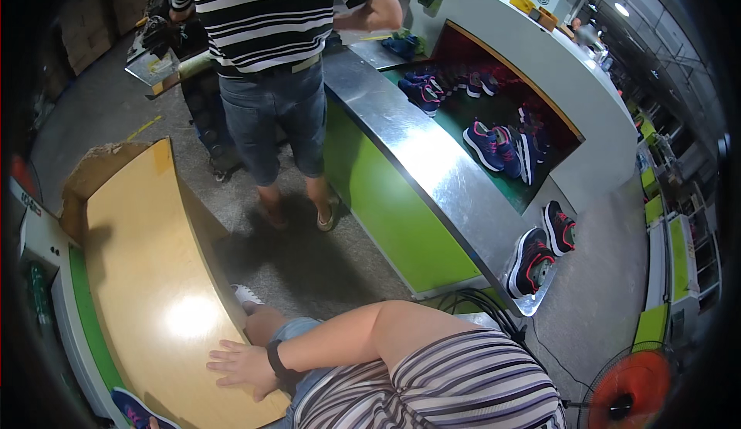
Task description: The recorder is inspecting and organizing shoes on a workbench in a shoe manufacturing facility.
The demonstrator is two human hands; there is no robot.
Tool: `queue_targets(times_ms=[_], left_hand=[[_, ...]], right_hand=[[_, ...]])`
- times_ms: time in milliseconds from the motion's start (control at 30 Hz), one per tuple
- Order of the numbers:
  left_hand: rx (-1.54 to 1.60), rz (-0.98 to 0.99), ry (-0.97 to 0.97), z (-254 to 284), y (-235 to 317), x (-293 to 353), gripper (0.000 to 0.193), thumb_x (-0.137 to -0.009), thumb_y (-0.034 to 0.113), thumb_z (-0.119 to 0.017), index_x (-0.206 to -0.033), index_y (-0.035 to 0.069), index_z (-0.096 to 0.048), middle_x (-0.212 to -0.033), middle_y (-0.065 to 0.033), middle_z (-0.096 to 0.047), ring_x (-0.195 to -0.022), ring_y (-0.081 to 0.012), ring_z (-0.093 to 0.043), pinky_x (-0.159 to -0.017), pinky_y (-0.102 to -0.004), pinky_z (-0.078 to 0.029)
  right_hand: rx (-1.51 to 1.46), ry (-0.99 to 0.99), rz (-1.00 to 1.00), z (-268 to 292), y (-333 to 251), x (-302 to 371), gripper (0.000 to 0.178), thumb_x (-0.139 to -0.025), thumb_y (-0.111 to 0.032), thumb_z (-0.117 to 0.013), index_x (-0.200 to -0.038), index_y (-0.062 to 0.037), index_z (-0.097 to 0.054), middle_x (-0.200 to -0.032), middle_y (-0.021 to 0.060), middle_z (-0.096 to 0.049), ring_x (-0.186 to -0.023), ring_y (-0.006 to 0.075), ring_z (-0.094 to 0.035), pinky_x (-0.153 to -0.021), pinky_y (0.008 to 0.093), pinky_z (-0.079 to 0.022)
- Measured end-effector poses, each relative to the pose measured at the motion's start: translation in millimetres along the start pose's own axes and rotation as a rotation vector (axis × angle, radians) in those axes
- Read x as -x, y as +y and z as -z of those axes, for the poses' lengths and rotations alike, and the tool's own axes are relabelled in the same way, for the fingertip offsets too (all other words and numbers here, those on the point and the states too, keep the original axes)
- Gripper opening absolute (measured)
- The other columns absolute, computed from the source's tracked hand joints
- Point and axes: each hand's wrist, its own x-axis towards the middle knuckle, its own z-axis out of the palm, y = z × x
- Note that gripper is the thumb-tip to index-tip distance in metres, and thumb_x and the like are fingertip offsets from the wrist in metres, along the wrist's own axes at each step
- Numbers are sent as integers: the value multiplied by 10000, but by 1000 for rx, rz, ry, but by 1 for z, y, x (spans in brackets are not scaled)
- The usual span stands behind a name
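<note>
My right hand point(245, 367) lies flat on the pale wooden tabletop point(147, 251), fingers spread and nothing in it. A dark band circles that wrist. At the lower left edge, a dark blue sneaker point(133, 407) with a light sole is only partly in the picture. Fingertips of my left hand point(153, 423) show against this sneaker and grip it; the rest of the hand is cut off by the frame.
A person point(270, 58) in a striped shirt stands ahead, back turned, beside a metal-topped green conveyor point(417, 159). Several navy sneakers point(485, 147) sit at a machine opening. Two black-and-red sneakers point(531, 263) stand on the conveyor's near end. A red fan point(629, 390) is at lower right.
</note>
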Motion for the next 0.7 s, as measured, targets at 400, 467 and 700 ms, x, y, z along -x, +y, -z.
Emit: queue_targets(times_ms=[400,467,700], left_hand=[[1109,115,405,-129,-23,6,956,-820,181,-808,-1541,18,-202,-1467,-283,-394,-1270,-396,-503,-1046,-493,-486],[1223,92,385,-107,16,35,980,-817,200,-815,-1540,1,-184,-1475,-287,-376,-1284,-418,-476,-1044,-527,-459],[678,30,819,-157,-6,9,1118,-727,294,-891,-1516,-67,-187,-1434,-353,-377,-1285,-461,-452,-1086,-529,-391]], right_hand=[[-2,-104,-70,22,-5,9,981,-671,-617,-740,-1497,-185,-437,-1626,220,-180,-1523,402,-53,-1197,600,20],[9,-99,-83,29,-6,12,983,-678,-613,-740,-1505,-182,-426,-1628,216,-180,-1523,403,-51,-1197,598,19],[-9,-186,-106,46,-25,7,948,-719,-503,-766,-1517,-149,-398,-1633,220,-152,-1528,388,-41,-1209,581,12]])
